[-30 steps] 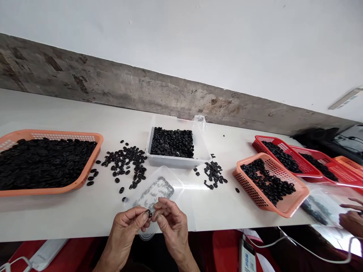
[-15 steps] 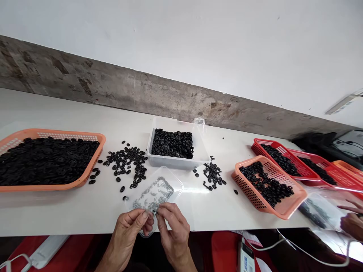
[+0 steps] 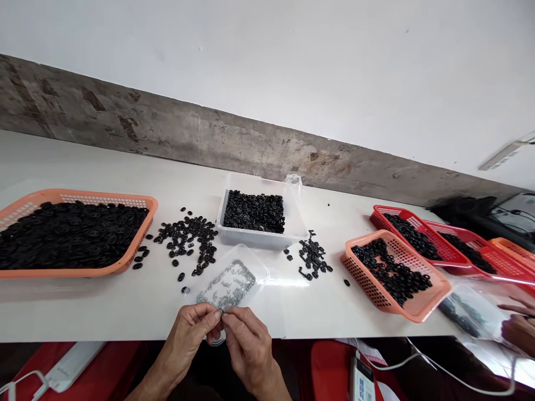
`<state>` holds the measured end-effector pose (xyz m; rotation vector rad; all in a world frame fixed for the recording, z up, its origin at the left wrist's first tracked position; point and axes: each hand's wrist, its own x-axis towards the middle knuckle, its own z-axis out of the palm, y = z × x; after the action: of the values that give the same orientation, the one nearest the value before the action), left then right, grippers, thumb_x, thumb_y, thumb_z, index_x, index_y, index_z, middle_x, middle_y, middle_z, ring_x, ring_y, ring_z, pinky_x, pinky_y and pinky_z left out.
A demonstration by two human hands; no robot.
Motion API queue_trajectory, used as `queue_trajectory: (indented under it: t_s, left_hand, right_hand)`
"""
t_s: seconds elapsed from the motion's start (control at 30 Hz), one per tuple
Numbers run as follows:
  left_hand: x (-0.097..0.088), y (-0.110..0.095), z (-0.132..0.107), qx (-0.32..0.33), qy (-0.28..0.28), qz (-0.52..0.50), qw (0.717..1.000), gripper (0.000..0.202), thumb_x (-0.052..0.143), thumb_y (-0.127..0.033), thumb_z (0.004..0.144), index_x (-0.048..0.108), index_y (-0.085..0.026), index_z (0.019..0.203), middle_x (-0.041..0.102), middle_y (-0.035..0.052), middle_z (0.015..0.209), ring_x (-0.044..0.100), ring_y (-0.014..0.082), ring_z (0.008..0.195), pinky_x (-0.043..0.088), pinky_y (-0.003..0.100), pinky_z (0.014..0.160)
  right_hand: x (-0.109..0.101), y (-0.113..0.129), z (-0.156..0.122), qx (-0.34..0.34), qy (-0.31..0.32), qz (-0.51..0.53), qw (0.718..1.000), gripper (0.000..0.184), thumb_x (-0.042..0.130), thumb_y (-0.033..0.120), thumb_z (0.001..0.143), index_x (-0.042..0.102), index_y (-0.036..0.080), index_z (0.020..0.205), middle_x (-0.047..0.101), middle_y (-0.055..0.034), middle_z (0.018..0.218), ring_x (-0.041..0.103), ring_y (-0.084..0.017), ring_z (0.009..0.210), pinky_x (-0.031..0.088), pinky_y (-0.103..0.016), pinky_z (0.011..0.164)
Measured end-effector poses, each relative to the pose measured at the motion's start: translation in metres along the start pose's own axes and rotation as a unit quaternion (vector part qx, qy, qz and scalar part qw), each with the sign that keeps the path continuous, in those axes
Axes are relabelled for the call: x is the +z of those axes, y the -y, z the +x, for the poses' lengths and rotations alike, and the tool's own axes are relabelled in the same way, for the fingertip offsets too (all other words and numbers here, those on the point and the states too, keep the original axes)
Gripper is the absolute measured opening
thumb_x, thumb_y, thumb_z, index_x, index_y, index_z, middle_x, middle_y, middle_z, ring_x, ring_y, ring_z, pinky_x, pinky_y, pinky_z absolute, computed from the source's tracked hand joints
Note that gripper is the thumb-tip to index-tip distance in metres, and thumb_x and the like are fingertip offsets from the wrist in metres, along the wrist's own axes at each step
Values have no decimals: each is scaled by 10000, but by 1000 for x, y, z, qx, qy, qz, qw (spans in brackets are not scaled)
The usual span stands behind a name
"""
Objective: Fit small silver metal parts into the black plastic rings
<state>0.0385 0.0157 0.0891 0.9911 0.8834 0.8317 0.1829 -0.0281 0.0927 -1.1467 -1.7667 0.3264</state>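
Note:
My left hand and my right hand meet at the fingertips over the table's front edge. Both are closed in a pinch. Whatever lies between them is tiny and mostly covered by the fingers; a small black part showed there a moment earlier. Just beyond the fingertips is a clear shallow tray with many small silvery metal pieces. Behind it stands a clear plastic bin holding black parts. Loose black oval pieces lie to the left, and smaller black parts to the right.
An orange basket full of black ovals stands at left. On the right are another orange basket and red baskets with black parts. Another person's hand is at far right. A wall backs the table.
My hands have drawn closer together, with the right moving slightly left. The small black part between the fingertips is now covered. The other things stay in place.

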Motion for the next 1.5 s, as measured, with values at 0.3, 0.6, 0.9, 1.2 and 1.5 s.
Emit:
queue_trajectory:
  t_s: [0.3, 0.6, 0.9, 1.2, 1.5]
  left_hand:
    - [-6, -3, 10, -8, 32, 77, 996, 293, 628, -351, 790, 708, -125, 620, 587, 15, 506, 495, 132, 496, 386, 235, 502]
    - [-8, -3, 23, 29, 18, 161, 986, 338, 584, -362, 805, 712, -126, 601, 621, 32, 505, 540, 146, 480, 416, 240, 486]
    - [-114, 1, 72, 129, -226, 391, 883, 266, 509, -370, 886, 683, -169, 905, 703, 71, 901, 639, 228, 839, 479, 354, 772]
    - [-139, 28, 114, 122, -170, 598, 774, 201, 585, -264, 878, 618, -154, 1043, 641, 71, 1080, 625, 220, 935, 513, 437, 804]
    - [-149, 45, 111, 135, -211, 609, 753, 198, 572, -251, 886, 615, -162, 1058, 642, 71, 1083, 623, 222, 952, 514, 439, 818]
  right_hand:
    - [-6, -8, 12, 300, 62, 240, 921, 160, 642, 307, 830, 687, 156, 799, 605, -16, 664, 553, -146, 600, 449, -244, 571]
    - [1, -27, 23, 368, 88, 335, 863, 289, 687, 404, 783, 625, 140, 682, 553, 15, 535, 474, -99, 468, 377, -216, 486]
    - [5, -38, 24, 416, -27, 439, 796, 249, 784, 318, 682, 635, 121, 645, 573, 7, 508, 472, -83, 426, 364, -203, 441]
    - [8, -41, 24, 411, -87, 470, 776, 217, 803, 283, 667, 704, 144, 802, 556, 39, 525, 487, -68, 397, 367, -196, 435]
    - [12, -39, 22, 423, -93, 472, 768, 179, 778, 281, 687, 715, 138, 775, 537, 40, 479, 431, -49, 387, 319, -190, 441]
